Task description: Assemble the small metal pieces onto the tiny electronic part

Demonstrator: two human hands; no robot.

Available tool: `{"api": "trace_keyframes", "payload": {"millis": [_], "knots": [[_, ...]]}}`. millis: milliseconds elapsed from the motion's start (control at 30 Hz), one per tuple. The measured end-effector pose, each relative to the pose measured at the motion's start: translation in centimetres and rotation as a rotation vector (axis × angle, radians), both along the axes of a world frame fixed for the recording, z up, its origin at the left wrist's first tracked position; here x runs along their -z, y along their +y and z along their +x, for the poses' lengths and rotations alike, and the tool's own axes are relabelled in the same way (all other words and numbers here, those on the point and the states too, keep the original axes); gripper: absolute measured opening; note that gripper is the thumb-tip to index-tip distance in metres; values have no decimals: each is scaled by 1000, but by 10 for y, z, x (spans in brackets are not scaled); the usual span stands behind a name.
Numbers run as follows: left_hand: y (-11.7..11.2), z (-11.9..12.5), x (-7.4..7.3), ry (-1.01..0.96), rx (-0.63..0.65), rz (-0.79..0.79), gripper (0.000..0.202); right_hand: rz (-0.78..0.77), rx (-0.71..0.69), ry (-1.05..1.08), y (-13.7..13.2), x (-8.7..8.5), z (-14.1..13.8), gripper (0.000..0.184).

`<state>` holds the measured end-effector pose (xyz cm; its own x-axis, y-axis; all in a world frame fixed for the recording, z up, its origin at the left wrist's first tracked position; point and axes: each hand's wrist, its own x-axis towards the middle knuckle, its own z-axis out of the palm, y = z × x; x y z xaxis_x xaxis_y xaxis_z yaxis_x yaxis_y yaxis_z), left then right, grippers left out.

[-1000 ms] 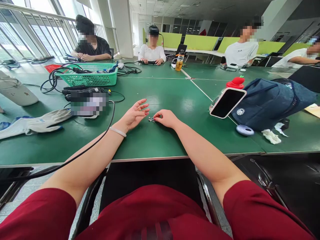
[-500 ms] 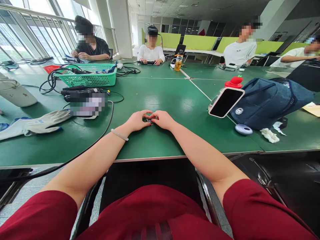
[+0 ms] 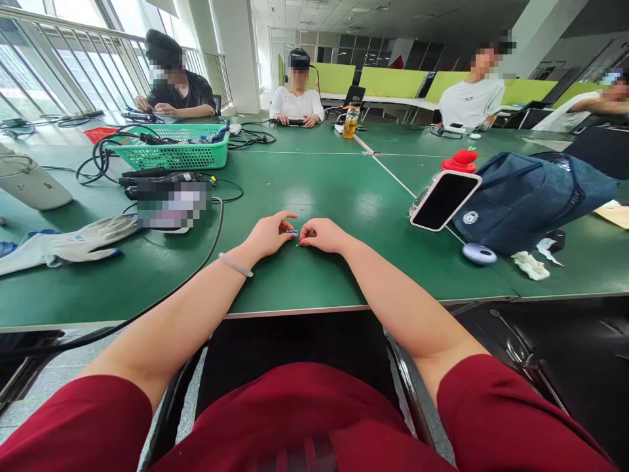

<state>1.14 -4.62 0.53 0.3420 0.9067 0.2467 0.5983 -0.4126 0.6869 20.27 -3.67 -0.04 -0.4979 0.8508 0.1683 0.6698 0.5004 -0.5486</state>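
My left hand is low over the green table, a pale bangle at its wrist. Between its thumb and fingers it grips a small dark piece with blue and light parts, too small to name. My right hand sits just to the right, a narrow gap from that piece. Its thumb and index finger are pinched together. A tiny speck shows at their tips, and I cannot make out what it is.
At left lie a work glove, a black cable and a green basket of cables. To the right are a propped phone, a blue bag and a lilac round case. Several people sit across the table.
My hands were touching at the fingertips around the small piece and are now slightly apart. The piece stays with my left hand, whose index finger has lifted.
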Motion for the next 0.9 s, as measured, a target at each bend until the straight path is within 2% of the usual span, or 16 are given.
{"api": "trace_keyframes", "payload": {"millis": [167,300,533,733,900], "knots": [[2,0,1,-116,-54,8,47,12,19,77,3,3,0,12],[0,1,-1,-115,-19,34,51,65,44,125,5,5,-1,15],[-3,2,-1,-145,100,37,54,129,37,80,2,3,-5,16],[-1,1,1,-192,108,12,57,124,40,72,1,1,-6,16],[4,1,5,-325,101,-54,61,110,46,78,-2,-2,-7,16]]}}
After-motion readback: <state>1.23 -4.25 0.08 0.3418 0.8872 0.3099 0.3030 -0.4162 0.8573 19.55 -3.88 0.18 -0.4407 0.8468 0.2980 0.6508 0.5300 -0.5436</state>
